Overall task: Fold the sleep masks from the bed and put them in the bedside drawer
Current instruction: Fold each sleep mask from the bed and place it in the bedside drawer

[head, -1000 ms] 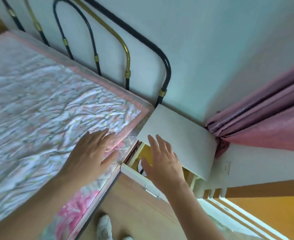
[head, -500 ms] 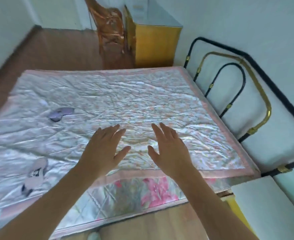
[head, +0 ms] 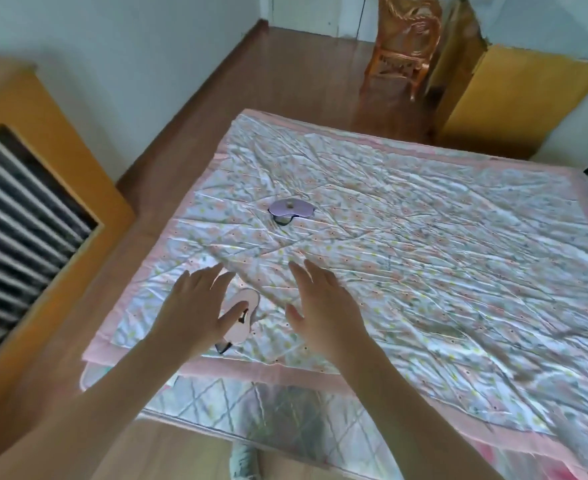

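Observation:
A purple sleep mask [head: 290,208] lies flat near the middle of the bed [head: 424,244], its dark strap showing below it. A pale pink sleep mask [head: 242,315] with black marks lies nearer, close to the bed's front left corner. My left hand [head: 195,308] hovers over it with fingers spread, hiding its left part. My right hand [head: 323,310] is held just to the right of it, palm down and fingers apart, holding nothing. The bedside drawer is out of view.
A wicker chair [head: 403,43] and a yellow cabinet [head: 514,102] stand beyond the bed's far side. An orange-framed slatted panel [head: 26,188] is at the left, with wooden floor [head: 181,133] between it and the bed. My shoe [head: 244,462] shows below the bed edge.
My view has swung left from the nightstand and headboard to the foot half of the bed. Both masks have come closer, and my open hands now reach over the pink one.

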